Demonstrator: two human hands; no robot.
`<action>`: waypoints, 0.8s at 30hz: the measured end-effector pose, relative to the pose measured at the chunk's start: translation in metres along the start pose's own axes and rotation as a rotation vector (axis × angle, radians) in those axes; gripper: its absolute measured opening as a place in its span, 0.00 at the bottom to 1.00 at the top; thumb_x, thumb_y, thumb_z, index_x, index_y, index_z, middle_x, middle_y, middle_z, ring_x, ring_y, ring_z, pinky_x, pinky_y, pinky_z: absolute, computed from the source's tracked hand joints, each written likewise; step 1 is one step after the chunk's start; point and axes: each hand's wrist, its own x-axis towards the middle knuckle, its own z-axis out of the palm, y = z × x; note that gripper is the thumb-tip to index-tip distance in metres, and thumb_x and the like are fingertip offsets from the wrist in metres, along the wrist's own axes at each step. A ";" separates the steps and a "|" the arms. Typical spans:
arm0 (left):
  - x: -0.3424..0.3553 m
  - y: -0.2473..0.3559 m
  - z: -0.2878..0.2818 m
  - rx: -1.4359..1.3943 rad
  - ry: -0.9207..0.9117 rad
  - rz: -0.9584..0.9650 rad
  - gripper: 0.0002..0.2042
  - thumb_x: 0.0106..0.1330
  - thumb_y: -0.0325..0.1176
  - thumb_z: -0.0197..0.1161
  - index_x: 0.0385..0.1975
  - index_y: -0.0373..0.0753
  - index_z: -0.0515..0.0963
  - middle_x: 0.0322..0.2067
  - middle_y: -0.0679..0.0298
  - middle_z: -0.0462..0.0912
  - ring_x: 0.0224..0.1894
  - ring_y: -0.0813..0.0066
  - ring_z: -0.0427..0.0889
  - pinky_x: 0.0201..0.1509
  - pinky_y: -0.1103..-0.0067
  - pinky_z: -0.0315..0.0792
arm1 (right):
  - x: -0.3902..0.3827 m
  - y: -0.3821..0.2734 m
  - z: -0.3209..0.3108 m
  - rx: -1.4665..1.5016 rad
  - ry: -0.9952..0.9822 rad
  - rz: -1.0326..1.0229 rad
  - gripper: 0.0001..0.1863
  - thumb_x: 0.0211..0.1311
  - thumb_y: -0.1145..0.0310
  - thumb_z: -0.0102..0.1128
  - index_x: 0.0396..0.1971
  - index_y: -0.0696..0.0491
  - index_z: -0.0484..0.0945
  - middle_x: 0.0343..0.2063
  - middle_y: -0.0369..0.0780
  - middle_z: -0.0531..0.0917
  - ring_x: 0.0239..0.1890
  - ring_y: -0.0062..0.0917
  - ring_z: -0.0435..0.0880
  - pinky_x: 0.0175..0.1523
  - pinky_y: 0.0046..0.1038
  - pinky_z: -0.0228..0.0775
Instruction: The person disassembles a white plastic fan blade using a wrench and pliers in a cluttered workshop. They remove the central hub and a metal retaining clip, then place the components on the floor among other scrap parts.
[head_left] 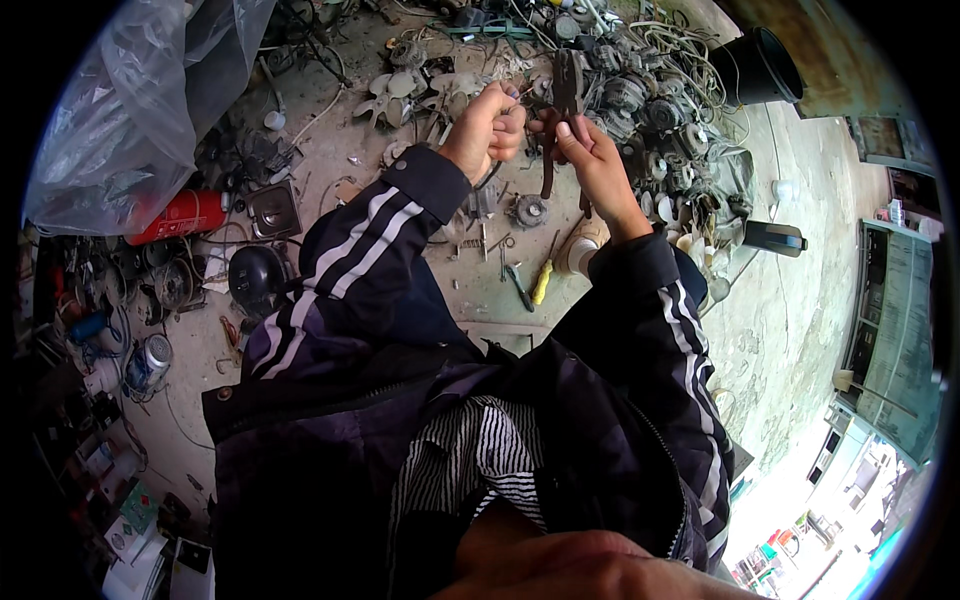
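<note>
My left hand (pixel 487 128) is closed in a fist-like pinch in front of me. A thin, coppery wire end (pixel 527 92) seems to stick out at its fingertips; the rest is hidden in the fist. Just to the right, my right hand (pixel 598 165) grips a pair of dark, worn pliers (pixel 568 85), head pointing away and reddish-brown handles toward me. Below the hands, on the floor, lie a small round metal motor part (pixel 528 210), a yellow-handled screwdriver (pixel 543 282) and a dark-handled tool (pixel 519 287).
A heap of old motors and cables (pixel 640 95) spreads at the far right, beside a black bucket (pixel 765 65). Metal fan blades (pixel 392 100) lie farther off. At left are a red cylinder (pixel 185 215), clear plastic sheeting (pixel 120 120) and a dark round housing (pixel 258 278).
</note>
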 end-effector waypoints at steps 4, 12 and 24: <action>0.001 0.000 0.000 0.079 0.019 0.037 0.03 0.63 0.32 0.46 0.32 0.46 0.59 0.20 0.75 0.56 0.16 0.89 0.50 0.18 0.86 0.44 | 0.002 0.011 -0.005 -0.003 0.008 0.012 0.14 0.70 0.63 0.49 0.44 0.58 0.75 0.29 0.30 0.76 0.31 0.12 0.69 0.40 0.18 0.65; 0.000 0.003 -0.002 0.144 0.030 0.054 0.03 0.67 0.33 0.46 0.32 0.45 0.61 0.21 0.75 0.58 0.17 0.89 0.52 0.19 0.85 0.46 | 0.003 0.013 -0.001 0.021 0.042 0.008 0.13 0.69 0.62 0.50 0.41 0.57 0.76 0.29 0.30 0.77 0.29 0.12 0.70 0.38 0.17 0.66; 0.003 -0.001 -0.016 0.302 0.183 0.125 0.07 0.71 0.35 0.50 0.33 0.42 0.62 0.21 0.76 0.59 0.18 0.90 0.54 0.20 0.87 0.53 | 0.024 0.102 0.000 -0.292 0.067 0.660 0.22 0.62 0.49 0.54 0.33 0.55 0.78 0.25 0.33 0.80 0.22 0.18 0.71 0.27 0.23 0.62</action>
